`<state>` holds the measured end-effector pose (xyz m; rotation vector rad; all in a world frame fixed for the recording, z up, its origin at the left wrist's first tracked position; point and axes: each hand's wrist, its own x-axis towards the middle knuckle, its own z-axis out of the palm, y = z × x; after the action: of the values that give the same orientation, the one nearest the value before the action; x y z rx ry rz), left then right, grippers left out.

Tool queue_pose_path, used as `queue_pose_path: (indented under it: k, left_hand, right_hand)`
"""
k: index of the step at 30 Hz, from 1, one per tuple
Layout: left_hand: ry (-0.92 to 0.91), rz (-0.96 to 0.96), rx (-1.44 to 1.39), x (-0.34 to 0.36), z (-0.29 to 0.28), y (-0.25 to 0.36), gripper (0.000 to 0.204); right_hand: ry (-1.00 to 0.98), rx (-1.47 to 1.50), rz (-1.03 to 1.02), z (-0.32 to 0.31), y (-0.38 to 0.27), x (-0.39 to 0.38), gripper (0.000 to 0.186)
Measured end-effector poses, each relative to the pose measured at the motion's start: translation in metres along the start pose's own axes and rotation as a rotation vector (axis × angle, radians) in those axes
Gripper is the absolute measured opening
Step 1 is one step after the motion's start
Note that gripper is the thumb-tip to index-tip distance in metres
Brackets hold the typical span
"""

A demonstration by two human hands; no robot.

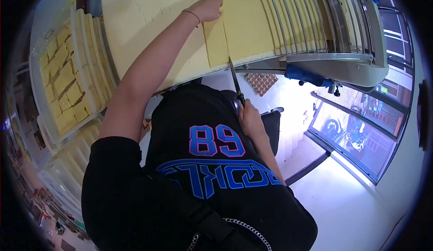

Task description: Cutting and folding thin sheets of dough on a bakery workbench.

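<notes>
A wide, pale yellow dough sheet lies over a flat bed that ends at a bar-covered machine. My right hand is wrapped round the dark handle of a long knife, low beside my body. Its blade points up and away, its far end at the near edge of the dough, in line with a straight cut. My left arm reaches across the paler, left part of the bed. On the far part of a narrow dough strip rests my left hand, fingers curled in; what they hold, if anything, is hidden.
Metal bars and a rail cross the machine's right end. At left stands a clear plastic tray with several yellow dough squares. A brown egg tray lies below the bed's front edge. A glazed door is at right.
</notes>
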<state>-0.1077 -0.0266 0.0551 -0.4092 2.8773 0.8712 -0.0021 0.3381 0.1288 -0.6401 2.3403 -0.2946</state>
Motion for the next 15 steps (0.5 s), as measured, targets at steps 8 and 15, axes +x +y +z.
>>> queue_pose_path:
  k: [8,15]
  left_hand:
    - [0.076,0.161,-0.321,-0.089,-0.064,0.05,0.03]
    - [0.638,0.007,-0.494,-0.204,-0.062,-0.01,0.035]
  right_hand:
    - [-0.112,0.07,-0.025,-0.036,0.006,-0.03,0.027]
    - [0.062,0.206,-0.017,-0.037,-0.041,0.012,0.028]
